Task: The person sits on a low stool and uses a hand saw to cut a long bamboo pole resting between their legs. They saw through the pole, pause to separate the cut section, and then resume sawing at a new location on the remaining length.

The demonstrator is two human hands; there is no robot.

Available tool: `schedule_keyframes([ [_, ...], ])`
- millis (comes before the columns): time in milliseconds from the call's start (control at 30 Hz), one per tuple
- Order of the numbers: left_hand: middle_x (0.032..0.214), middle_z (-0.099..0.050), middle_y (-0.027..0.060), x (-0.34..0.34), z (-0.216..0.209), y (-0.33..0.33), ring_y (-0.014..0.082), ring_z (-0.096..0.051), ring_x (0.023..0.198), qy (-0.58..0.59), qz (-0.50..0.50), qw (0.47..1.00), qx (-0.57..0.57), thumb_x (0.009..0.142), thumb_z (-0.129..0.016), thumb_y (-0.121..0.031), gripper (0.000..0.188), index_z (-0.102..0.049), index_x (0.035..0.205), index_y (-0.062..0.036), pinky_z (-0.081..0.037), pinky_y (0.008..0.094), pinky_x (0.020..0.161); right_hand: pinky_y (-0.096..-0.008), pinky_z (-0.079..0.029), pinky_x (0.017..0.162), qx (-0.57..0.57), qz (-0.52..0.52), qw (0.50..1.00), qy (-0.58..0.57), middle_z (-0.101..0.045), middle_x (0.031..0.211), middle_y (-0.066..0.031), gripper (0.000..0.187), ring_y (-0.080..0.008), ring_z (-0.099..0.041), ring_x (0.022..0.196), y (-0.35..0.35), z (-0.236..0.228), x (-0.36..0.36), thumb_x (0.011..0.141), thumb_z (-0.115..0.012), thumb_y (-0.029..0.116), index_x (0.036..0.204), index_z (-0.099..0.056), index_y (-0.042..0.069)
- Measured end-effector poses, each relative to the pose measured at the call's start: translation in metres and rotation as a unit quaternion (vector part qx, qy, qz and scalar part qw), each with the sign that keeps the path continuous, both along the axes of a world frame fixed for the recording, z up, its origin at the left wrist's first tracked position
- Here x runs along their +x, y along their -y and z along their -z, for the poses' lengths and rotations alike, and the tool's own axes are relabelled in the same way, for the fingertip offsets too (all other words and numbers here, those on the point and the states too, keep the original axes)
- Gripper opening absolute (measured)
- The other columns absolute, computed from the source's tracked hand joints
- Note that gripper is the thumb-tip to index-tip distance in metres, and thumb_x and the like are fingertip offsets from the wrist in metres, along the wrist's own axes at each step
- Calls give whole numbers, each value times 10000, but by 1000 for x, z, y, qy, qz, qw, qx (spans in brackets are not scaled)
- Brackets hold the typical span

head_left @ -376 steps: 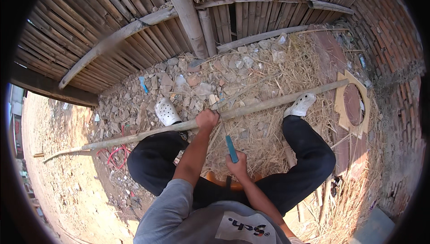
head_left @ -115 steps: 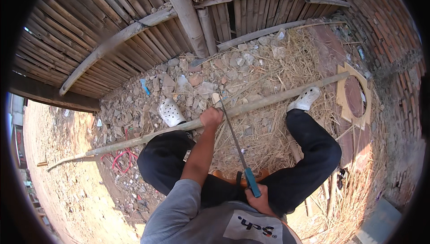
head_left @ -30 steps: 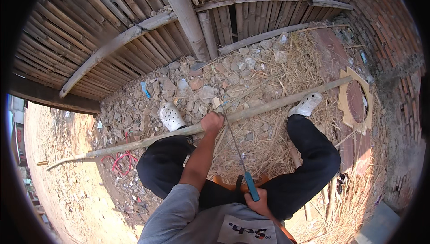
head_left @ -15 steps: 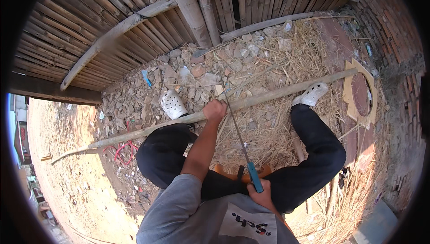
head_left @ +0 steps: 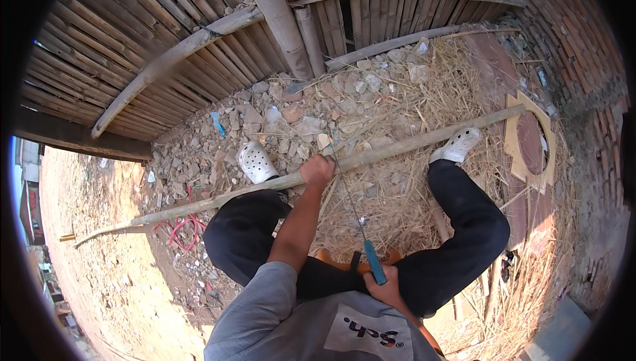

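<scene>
A long pale bamboo pole [head_left: 391, 153] lies slantwise in front of me, resting by my left knee and passing my right shoe. My left hand [head_left: 318, 170] is closed around it near its middle. Just right of that hand, the narrow blade of a blue-handled saw [head_left: 374, 263] crosses the pole, seen nearly edge-on. Closed on the handle, close to my lap, is my right hand [head_left: 385, 285]. The blade's teeth and any cut in the bamboo are too fine to make out.
Broken bricks and stones [head_left: 252, 117] cover the ground ahead, with dry straw [head_left: 444, 86] to the right. A yellowish board with a round hole [head_left: 511, 137] lies by the pole's right end. Red cord [head_left: 185, 230] lies at left. A slatted bamboo wall [head_left: 199, 89] and a brick wall [head_left: 583, 49] stand around.
The saw's handle and my right hand have shifted very slightly, and the blade shows thinner. My left hand stays on the pole. The whole view has tilted a little.
</scene>
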State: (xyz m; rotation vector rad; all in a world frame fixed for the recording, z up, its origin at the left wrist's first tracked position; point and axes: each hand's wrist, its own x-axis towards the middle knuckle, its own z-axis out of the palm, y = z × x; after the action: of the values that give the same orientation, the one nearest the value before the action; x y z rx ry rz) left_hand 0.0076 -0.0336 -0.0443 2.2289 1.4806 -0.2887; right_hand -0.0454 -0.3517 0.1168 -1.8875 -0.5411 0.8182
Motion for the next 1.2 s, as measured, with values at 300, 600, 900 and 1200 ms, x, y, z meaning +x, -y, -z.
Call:
schedule_keyframes([
  [300, 929, -705, 223, 13, -3, -16, 358, -693, 902, 23, -3, 1000, -14, 891, -445, -407, 483, -729, 921, -17, -534, 438, 803, -315, -441, 499, -13, 11, 1000, 22, -533, 517, -76, 147, -127, -539, 484, -44, 54, 22, 748, -651, 89, 659, -586, -7],
  [600, 973, -703, 219, 4, 1, 16, 346, -692, 927, 0, 28, 999, -36, 886, -451, -401, 477, -725, 934, -14, -535, 431, 812, -321, -385, 465, 22, 64, 998, -1, -459, 494, -37, 252, -106, -459, 470, -117, 83, 47, 764, -642, 101, 589, -488, 5],
  [900, 973, -705, 211, 4, 0, -3, 348, -693, 916, 0, -13, 999, -33, 890, -449, -411, 486, -724, 945, -15, -530, 429, 821, -287, -398, 461, 3, 18, 1000, -7, -477, 496, -43, 207, -66, -473, 480, 11, -19, -10, 759, -636, 54, 597, -517, 5],
  [1200, 949, -708, 209, -2, 6, -3, 346, -696, 898, -5, -1, 999, -33, 886, -452, -391, 464, -727, 912, -18, -535, 426, 813, -306, -386, 462, -12, 27, 1000, 9, -477, 498, -29, 214, -86, -451, 474, -86, 72, 34, 771, -640, 106, 615, -528, 9],
])
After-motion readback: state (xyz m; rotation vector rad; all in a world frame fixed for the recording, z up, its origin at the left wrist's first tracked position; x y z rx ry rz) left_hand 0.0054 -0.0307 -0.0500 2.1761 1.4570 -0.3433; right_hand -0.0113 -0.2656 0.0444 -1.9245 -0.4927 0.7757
